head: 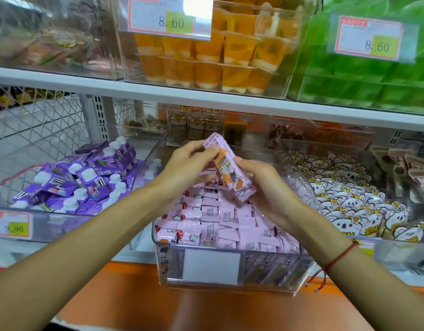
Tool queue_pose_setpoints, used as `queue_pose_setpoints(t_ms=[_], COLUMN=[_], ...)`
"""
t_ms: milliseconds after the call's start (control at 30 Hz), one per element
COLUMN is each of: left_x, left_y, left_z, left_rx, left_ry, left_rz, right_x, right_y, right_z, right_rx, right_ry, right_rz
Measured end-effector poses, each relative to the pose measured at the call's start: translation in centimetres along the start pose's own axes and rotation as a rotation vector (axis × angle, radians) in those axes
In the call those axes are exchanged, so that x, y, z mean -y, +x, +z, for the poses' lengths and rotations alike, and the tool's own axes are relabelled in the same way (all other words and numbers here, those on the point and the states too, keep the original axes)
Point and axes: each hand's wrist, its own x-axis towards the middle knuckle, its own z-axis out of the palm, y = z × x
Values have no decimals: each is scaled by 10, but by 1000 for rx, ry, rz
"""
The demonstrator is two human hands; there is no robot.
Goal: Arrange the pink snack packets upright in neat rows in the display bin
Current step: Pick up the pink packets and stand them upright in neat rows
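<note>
Grip: left hand [189, 161] and right hand [266, 187] both pinch one pink packet [230, 173], tilted.
Advice: stand it upright at 12 o'clock in display bin [163, 249], aligned with rows.

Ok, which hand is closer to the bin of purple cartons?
Left. The left hand pinches the top of the pink packet, on the side toward the purple cartons; the right hand holds its lower end, farther away.

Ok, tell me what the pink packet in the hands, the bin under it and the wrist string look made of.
Pink packet: likely plastic film with a soft sheen; its end seals are crimped and serrated. Both the left hand and right hand hold it.
Display bin: clear rigid plastic, probably acrylic; the contents show through its glossy walls.
Wrist string: thin red cord, seemingly thread, with loose ends.
</note>
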Motion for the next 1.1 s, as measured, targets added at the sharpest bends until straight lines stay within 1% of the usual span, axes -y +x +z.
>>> queue_pose_setpoints(t_ms=[67, 167, 267, 333, 400, 433, 500, 567, 633, 667, 733, 767, 833, 900, 1000, 1033, 1100], left_x=[0, 1, 2, 2, 4, 6, 11, 16, 24, 27, 32, 33, 32, 31, 30, 31, 31], left_y=[-1, 2, 4, 4, 4, 5, 6, 8, 12, 15, 19, 21, 24, 27, 29, 30, 31], left_z=[1, 2, 2, 2, 4, 4, 2, -3, -8, -10, -10, -9, -10, -11, -11, -11, -10], left_rx=[-26, -117, -194, -184, -150, -126, -60, 44, 126, 159, 206, 225, 250, 265, 252, 229, 172], left_ry=[-49, -117, -161, -151, -51, 45, 367, 811, 1232, 1386, 1572, 1616, 1637, 1609, 1555, 1537, 1480], left_rz=[13, -1, 7, 14, 9, 14, 88, 218, 347, 385, 372, 333, 249, 201, 197, 206, 223], right_x=[-1, -1, 0, 0, 1, 2, 2, 1, -2, -4, -8, -10, -12, -7, 3, 5, 7], right_y=[0, 2, 3, 4, 7, 8, 10, 14, 20, 23, 30, 33, 37, 39, 39, 39, 41], right_z=[-1, -8, -12, -12, -13, -15, -17, -19, -21, -22, -21, -20, -18, -18, -21, -20, -14], right_rx=[6, -16, -98, -164, -242, -278, -355, -465, -598, -653, -693, -670, -567, -459, -314, -270, -219], right_ry=[8, 125, 169, 193, 226, 230, 185, 50, -136, -222, -397, -493, -710, -943, -1253, -1314, -1354], right_rz=[10, -5, -60, -133, -203, -229, -274, -346, -389, -392, -393, -387, -383, -449, -571, -597, -646])
